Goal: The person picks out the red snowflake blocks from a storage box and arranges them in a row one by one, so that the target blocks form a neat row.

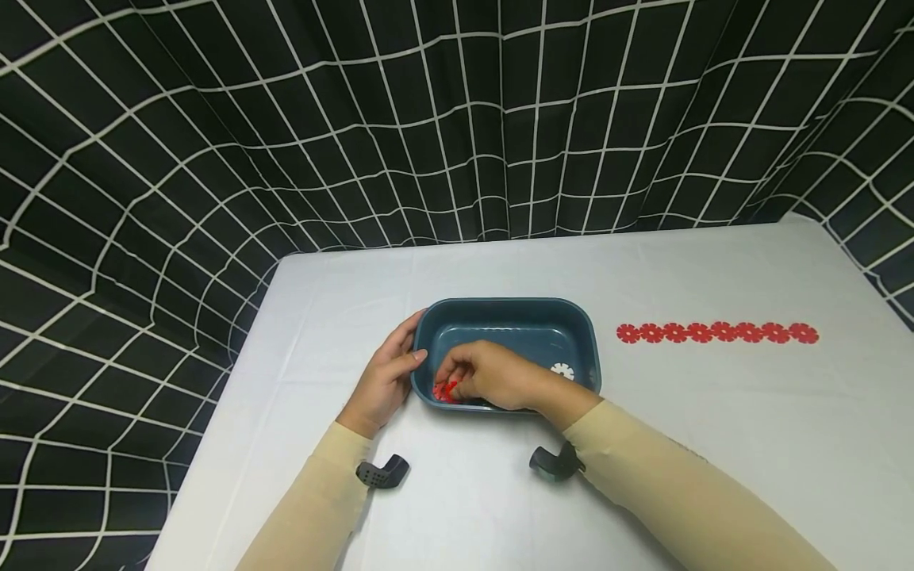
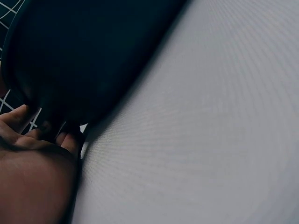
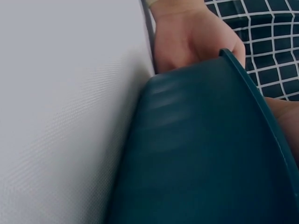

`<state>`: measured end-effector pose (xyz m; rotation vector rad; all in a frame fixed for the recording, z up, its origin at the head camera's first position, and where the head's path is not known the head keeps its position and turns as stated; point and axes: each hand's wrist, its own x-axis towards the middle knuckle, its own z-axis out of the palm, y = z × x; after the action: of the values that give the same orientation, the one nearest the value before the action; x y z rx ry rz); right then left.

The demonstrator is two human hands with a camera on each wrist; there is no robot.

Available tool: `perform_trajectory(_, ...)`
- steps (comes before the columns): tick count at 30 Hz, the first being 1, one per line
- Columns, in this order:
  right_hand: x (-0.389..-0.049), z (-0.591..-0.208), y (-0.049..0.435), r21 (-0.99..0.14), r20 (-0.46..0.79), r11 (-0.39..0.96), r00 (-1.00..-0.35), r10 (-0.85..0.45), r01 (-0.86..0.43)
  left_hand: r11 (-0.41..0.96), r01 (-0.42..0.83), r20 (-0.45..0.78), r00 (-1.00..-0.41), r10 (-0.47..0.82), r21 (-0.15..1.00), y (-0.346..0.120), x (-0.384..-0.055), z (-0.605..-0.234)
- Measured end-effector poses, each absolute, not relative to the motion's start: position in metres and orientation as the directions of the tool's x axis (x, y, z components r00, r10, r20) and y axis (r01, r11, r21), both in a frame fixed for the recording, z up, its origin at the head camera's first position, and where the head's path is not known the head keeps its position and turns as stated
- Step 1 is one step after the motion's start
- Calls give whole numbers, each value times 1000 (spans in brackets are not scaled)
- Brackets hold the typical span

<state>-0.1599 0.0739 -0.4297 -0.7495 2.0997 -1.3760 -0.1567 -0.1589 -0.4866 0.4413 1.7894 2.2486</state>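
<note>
A dark teal rectangular bin (image 1: 510,311) stands on the table. My left hand (image 1: 385,377) grips its left end, the thumb over the rim and the fingers along the outer wall; the left wrist view shows the fingers against the dark bin wall (image 2: 93,56). My right hand (image 1: 493,374) reaches down inside, its curled fingers pinching a red notched disc (image 1: 451,389) in the near left corner. More red shows beside those fingertips, partly hidden. Toward the right end of the bin lies a white notched disc (image 1: 569,370), partly covered by the right forearm.
Several red notched discs form a straight row (image 1: 723,326) on the white tablecloth (image 1: 714,428), right of the bin. A black curtain with a white grid (image 1: 457,119) hangs behind the table and along its sides. Black wrist mounts (image 1: 384,473) jut out from both sleeves.
</note>
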Motion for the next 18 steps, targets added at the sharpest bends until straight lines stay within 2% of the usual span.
perform_trajectory(9,-161,-429,74,-966,-141,255,-739,-658,-43,-236,0,88,-927,365,972,-157,-156,-485)
perform_trajectory(18,-161,-424,79,-993,-82,120,-778,-623,9,-238,-8,81,-928,363,971,-159,-156,-485)
